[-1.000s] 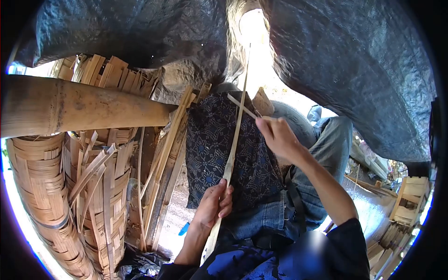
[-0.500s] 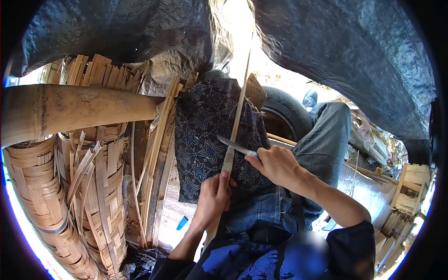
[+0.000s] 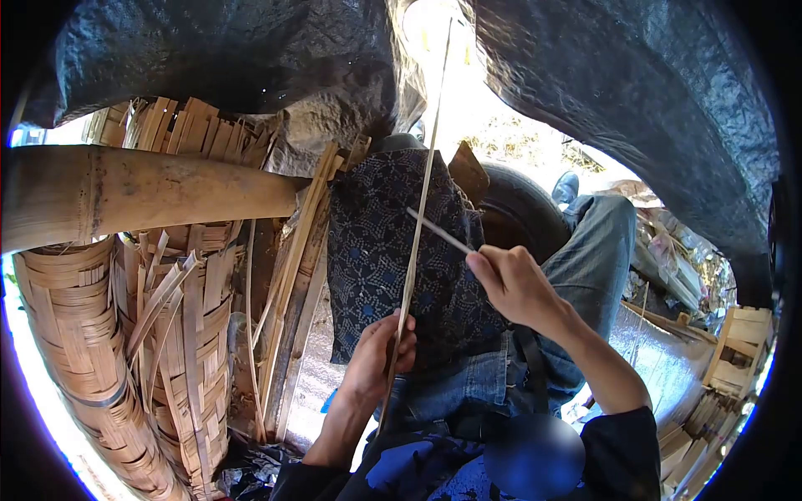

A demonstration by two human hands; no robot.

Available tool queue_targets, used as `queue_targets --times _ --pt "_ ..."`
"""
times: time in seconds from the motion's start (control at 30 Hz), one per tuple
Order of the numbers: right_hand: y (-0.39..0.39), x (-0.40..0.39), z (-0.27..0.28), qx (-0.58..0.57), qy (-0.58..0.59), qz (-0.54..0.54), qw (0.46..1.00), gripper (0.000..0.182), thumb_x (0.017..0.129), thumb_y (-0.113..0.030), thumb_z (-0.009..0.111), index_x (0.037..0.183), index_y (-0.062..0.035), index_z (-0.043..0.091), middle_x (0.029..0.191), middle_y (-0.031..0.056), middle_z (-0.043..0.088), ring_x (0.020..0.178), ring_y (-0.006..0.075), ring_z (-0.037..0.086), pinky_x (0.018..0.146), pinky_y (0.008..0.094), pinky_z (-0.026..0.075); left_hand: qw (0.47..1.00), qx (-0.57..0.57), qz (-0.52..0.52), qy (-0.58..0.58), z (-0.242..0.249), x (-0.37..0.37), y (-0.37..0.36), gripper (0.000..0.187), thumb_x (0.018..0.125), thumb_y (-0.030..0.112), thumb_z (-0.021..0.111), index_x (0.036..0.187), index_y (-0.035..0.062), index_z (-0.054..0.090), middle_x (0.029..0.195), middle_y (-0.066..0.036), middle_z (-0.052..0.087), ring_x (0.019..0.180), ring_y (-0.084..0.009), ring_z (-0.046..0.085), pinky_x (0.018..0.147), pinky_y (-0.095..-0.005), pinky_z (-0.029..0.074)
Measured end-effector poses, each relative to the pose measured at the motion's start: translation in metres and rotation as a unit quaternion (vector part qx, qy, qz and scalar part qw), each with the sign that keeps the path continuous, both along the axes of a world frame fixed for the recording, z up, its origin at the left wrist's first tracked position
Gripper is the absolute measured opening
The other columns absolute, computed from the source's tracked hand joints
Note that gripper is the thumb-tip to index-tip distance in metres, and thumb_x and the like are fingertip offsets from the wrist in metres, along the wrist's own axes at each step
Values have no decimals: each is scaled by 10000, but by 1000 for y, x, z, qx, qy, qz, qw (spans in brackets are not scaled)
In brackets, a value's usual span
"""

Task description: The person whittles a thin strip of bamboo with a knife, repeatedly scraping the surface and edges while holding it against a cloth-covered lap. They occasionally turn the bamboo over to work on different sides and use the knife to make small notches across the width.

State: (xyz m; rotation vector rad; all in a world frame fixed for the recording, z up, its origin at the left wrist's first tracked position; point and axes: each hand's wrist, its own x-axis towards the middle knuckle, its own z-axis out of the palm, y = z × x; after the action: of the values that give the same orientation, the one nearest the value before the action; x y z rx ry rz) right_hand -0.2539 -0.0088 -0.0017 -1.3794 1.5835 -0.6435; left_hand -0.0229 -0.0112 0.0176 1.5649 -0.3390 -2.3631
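Observation:
A long thin bamboo strip (image 3: 423, 200) runs from the bright gap at the top down past my lap. Low on the strip, my left hand (image 3: 383, 352) is closed around it. My right hand (image 3: 516, 285) grips a knife (image 3: 443, 231), whose blade points up and left, its tip close to the strip. Whether the blade touches the strip I cannot tell. A dark patterned cloth (image 3: 376, 259) lies over my lap beneath both.
Woven bamboo rolls (image 3: 71, 326) stand at the left under a thick bamboo pole (image 3: 192, 192). Split bamboo pieces (image 3: 296, 267) lean beside the cloth. A tire (image 3: 522, 204) is beyond my knee. Dark plastic sheeting (image 3: 618, 75) hangs overhead.
My right hand and the knife have moved up and slightly right. The strip has turned and now shows a thinner edge. The view has shifted slightly.

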Motion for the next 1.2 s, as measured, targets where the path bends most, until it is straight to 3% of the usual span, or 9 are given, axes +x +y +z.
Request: queue_targets --times 0.17,0.23,0.4,0.67,0.77,0.8,0.9,0.97,1.2 --pt "18 9 -16 -68 25 78 994 500 955 -379 462 606 -24 500 428 136 422 331 269 434 373 397 335 999 13 44 11 -4 -3 3 247 965 287 441 918 62 532 594 20 449 445 -85 409 411 -196 307" --pt "20 7 -23 -55 30 82 995 521 952 -393 463 583 -25 491 417 138 414 327 270 432 374 394 340 999 -41 10 -24 -7 -4 5 317 947 333 502 887 30 572 643 -16 552 470 -93 494 436 -201 364" --pt "22 1 -28 -28 84 106 990 561 942 -426 466 541 -34 486 387 113 417 317 254 439 364 377 366 984 -100 -16 -144 -7 -17 13 308 924 323 550 837 31 597 666 -35 609 443 -93 510 417 -207 392" --pt "4 8 -42 -59 132 60 988 508 933 -375 501 576 -14 527 438 144 510 362 296 531 369 408 413 966 -151 -57 -201 -11 -24 17 320 920 319 555 828 18 614 666 -43 620 450 -95 535 422 -208 414" --pt "-14 2 -56 -149 210 13 966 512 949 -346 482 575 -2 549 440 148 515 374 291 550 386 398 449 963 -161 -60 -206 -13 -24 19 319 922 308 554 824 11 616 673 -54 627 452 -103 544 418 -214 419" --pt "-24 -6 -62 -180 216 13 959 505 956 -327 476 576 -2 549 439 128 518 355 254 537 372 379 444 966 -151 -49 -203 -13 -24 19 315 920 299 559 827 4 615 679 -61 630 453 -106 547 418 -214 423" --pt "-39 -15 -54 -144 153 14 978 483 959 -324 473 614 2 560 443 124 519 346 233 527 356 369 416 971 -139 -24 -192 -11 -28 20 307 914 282 573 836 -11 614 695 -76 639 454 -108 550 420 -214 431" --pt "-34 -13 -35 -58 37 -1 998 490 961 -345 461 624 2 543 429 126 488 328 230 491 346 369 376 975 -129 1 -183 -10 -30 19 303 910 273 581 841 -19 614 705 -84 644 455 -108 551 422 -213 436" --pt "31 -3 -23 -69 70 88 991 502 952 -370 475 576 -39 492 401 114 413 302 228 399 347 376 336 971 -128 -25 -199 -3 -34 16 286 904 255 592 868 -27 625 733 -94 657 475 -108 564 433 -213 442"
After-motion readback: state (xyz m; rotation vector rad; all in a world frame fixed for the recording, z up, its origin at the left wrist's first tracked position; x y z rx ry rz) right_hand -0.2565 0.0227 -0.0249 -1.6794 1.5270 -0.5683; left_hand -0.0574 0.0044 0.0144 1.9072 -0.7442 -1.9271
